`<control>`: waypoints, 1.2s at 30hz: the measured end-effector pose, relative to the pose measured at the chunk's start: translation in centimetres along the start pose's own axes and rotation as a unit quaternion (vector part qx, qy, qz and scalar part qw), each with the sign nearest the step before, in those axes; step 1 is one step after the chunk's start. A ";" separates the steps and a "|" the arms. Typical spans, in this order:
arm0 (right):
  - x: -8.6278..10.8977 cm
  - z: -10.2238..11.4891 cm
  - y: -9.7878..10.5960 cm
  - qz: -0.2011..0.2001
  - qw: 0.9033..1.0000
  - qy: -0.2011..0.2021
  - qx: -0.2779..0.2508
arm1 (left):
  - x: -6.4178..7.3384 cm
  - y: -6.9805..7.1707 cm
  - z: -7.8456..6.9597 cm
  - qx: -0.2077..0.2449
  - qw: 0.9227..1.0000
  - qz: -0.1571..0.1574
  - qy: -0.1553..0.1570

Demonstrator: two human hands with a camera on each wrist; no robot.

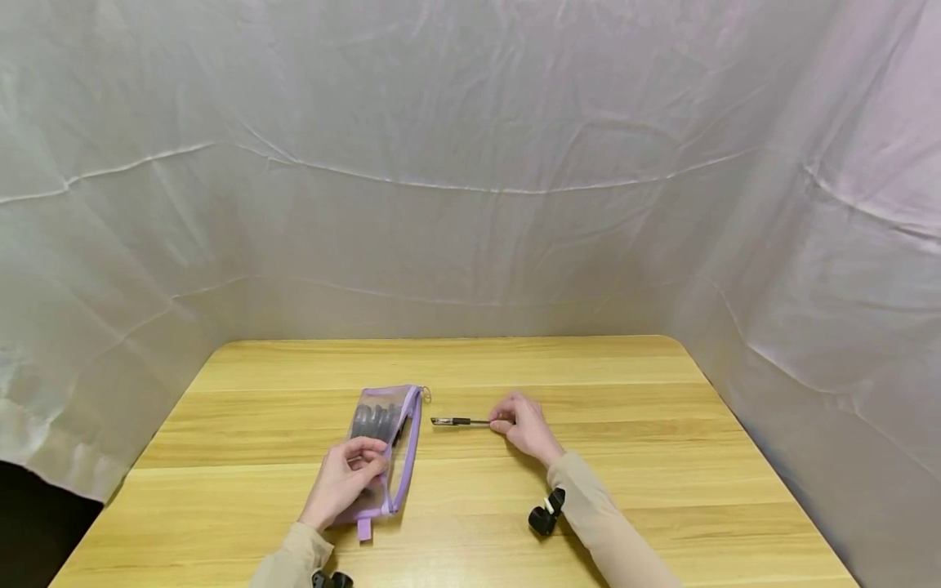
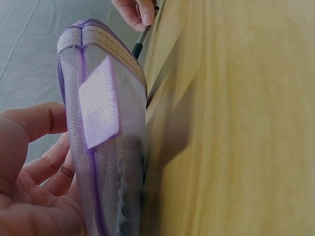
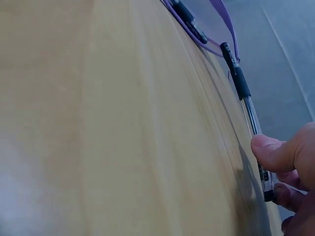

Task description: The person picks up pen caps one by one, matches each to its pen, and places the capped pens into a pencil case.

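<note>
A purple-trimmed mesh zipper pouch (image 1: 412,465) lies on the table, its zipped side gaping toward the right. My left hand (image 1: 349,478) pinches the pouch's upper layer near that opening. Through the mesh shows a dark ribbed object (image 1: 375,421). In the right wrist view, a black pen (image 3: 189,22) lies at the pouch's mouth. My right hand (image 1: 524,425) pinches another pen (image 1: 461,421), clear-barrelled with a black grip and cap, near its rear end between thumb and fingers. This pen's capped end points left toward the pouch, a short gap away from it.
The light wooden table (image 1: 625,392) fills the space under both hands. Grey fabric sheets (image 1: 470,204) hang behind it and at both sides. A small metal ring (image 1: 426,394) hangs at the pouch's far corner, and a purple tab (image 2: 101,105) sticks out at its near end.
</note>
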State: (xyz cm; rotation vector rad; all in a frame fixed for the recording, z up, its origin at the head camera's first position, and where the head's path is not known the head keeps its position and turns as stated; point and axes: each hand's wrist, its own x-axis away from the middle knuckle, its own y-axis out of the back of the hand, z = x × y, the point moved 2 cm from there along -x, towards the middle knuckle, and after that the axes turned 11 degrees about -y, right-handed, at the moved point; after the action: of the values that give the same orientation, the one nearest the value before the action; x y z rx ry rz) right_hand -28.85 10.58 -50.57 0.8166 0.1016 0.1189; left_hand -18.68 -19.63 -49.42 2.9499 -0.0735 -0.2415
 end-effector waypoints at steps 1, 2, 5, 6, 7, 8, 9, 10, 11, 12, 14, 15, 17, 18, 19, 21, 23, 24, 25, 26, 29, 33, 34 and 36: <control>0.2 0.0 0.0 0.002 1.000 0.004 0.000 | 0.0 0.0 0.0 -0.001 1.000 -0.001 0.001; 0.4 0.1 0.0 0.005 1.000 0.008 0.000 | 0.0 0.0 0.0 -0.002 1.000 -0.001 0.001; 0.8 0.3 0.0 0.016 1.000 0.019 0.000 | -0.1 0.0 0.0 -0.005 1.000 -0.004 0.002; 1.0 0.3 0.1 0.022 0.999 0.024 -0.001 | -0.1 0.0 0.0 -0.006 1.000 -0.004 0.001; 1.2 0.4 0.1 0.025 0.999 0.032 0.001 | -0.1 0.0 0.0 -0.006 1.000 -0.005 0.001; 1.3 0.5 0.1 0.028 0.999 0.040 0.003 | -0.1 0.0 -0.1 -0.006 1.000 -0.005 0.002; 1.4 0.6 0.1 0.031 0.998 0.047 0.004 | -0.1 0.0 -0.1 -0.005 1.000 -0.006 0.002; 1.5 0.7 0.2 0.035 0.998 0.055 0.004 | -0.1 0.0 -0.1 -0.005 1.000 -0.006 0.002; 1.6 0.8 0.2 0.038 0.997 0.060 0.004 | -0.1 0.0 -0.1 -0.005 1.000 -0.006 0.002; 1.7 1.0 0.2 0.042 0.997 0.066 0.004 | -0.1 0.0 -0.1 -0.004 1.000 -0.006 0.002; 1.8 1.2 0.3 0.055 0.996 0.071 -0.001 | -0.1 0.0 -0.1 -0.005 1.000 -0.005 0.002; 1.9 1.3 0.3 0.063 0.996 0.070 -0.005 | -0.1 0.0 -0.1 -0.007 1.000 -0.005 0.002; 2.0 1.5 0.3 0.078 0.994 0.070 -0.013 | -0.1 0.0 -0.1 -0.008 1.000 -0.004 0.002; 2.1 1.6 0.3 0.087 0.994 0.070 -0.018 | -0.1 0.0 -0.1 -0.008 1.000 -0.005 0.002; 2.2 1.7 0.4 0.096 0.993 0.070 -0.024 | -0.1 0.0 -0.1 -0.009 1.000 -0.005 0.001; 2.3 1.8 0.4 0.111 0.991 0.070 -0.032 | -0.1 0.0 0.0 -0.009 1.000 -0.005 0.000; 2.5 1.9 0.5 0.125 0.989 0.072 -0.042 | -0.1 0.0 0.0 -0.008 1.000 -0.006 -0.001; 2.6 2.0 0.5 0.130 0.988 0.073 -0.047 | -0.1 0.0 0.0 -0.007 1.000 -0.007 -0.001; 2.6 2.1 0.6 0.134 0.987 0.075 -0.050 | -0.1 0.0 0.0 -0.007 1.000 -0.007 -0.002; 2.7 2.1 0.6 0.138 0.986 0.075 -0.053 | -0.1 0.0 0.0 -0.006 1.000 -0.007 -0.003; 2.9 2.2 0.5 0.152 0.983 0.073 -0.074 | 0.0 0.0 0.1 -0.005 1.000 -0.007 -0.003; 3.1 2.4 0.3 0.178 0.977 0.060 -0.102 | 0.0 0.0 0.0 -0.006 1.000 -0.005 -0.004; 3.2 2.4 0.3 0.188 0.974 0.058 -0.112 | 0.0 0.0 0.0 -0.006 1.000 -0.005 -0.004; 3.3 2.5 0.1 0.206 0.969 0.046 -0.127 | 0.0 0.0 0.0 -0.005 1.000 -0.004 -0.004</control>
State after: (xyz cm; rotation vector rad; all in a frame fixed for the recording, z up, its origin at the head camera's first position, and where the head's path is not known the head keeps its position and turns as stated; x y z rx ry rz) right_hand -25.26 9.39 -48.94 0.5652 0.0020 0.5532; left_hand -18.67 -19.63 -49.44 2.9391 -0.0628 -0.2550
